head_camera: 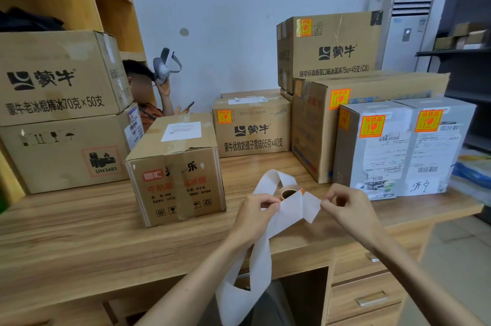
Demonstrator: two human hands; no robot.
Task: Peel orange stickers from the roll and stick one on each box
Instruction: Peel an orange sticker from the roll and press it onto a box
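Paper strip (289,210) pinched in left hand (255,213) grip, right hand (345,206) grip, box (175,166) near roll (288,192).

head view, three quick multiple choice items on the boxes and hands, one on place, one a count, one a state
1. The UN3481 box sits: A under another brown box; B on the floor; C on a chair.
2. How many white boxes stand at the right? A one; B two; C four.
3. The left hand and right hand: A lie flat on the desk; B hold a phone; C pinch the white backing strip.

1 A, the other box rests on its top.
2 B, two stand side by side.
3 C, the fingertips of both hands close on the strip.
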